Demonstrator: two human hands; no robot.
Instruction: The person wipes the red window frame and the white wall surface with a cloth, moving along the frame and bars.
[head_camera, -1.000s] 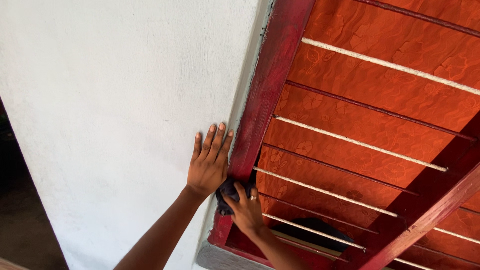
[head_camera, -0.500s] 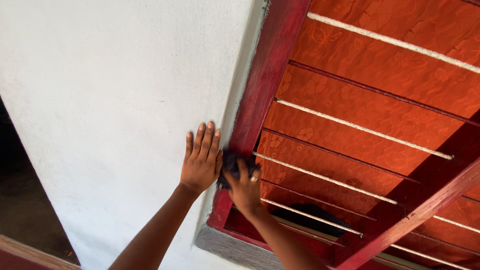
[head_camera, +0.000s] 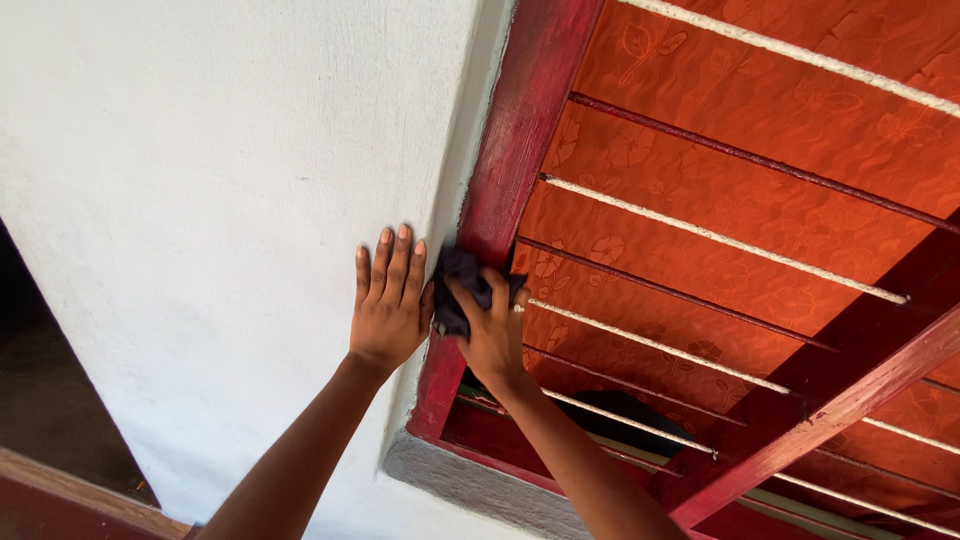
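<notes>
- The right hand (head_camera: 492, 335) presses a small, dark, crumpled cloth (head_camera: 462, 290) against the red-painted wooden window frame (head_camera: 520, 150); its fingers are closed over the cloth, which bunches out past the fingertips at the top.
- The cloth sits on the frame's left upright, low down, just right of where the wood meets the white plastered wall (head_camera: 200, 200).
- The left hand (head_camera: 390, 305) lies flat on that wall, fingers spread and straight, holding nothing; it touches the wall just left of the cloth and looks to serve as a brace.
- To wipe this upright well, I judge it best to keep the cloth flat under the whole palm, not only the fingertips, so that the pressure spreads across the width of the wood.
- Strokes running along the length of the upright should suit the narrow face better than strokes across it, and would keep the dark cloth off the pale plaster, which would likely show smears.
- The thin horizontal metal bars (head_camera: 700, 235) cross the opening close to the right of the hand; the knuckles and the ring on one finger could catch on them, so the wrist is better kept turned toward the wall side.
- Behind the bars hangs an orange patterned curtain (head_camera: 760, 110); it is apart from the cloth.
- The grey cement sill (head_camera: 470, 485) lies below both forearms.
</notes>
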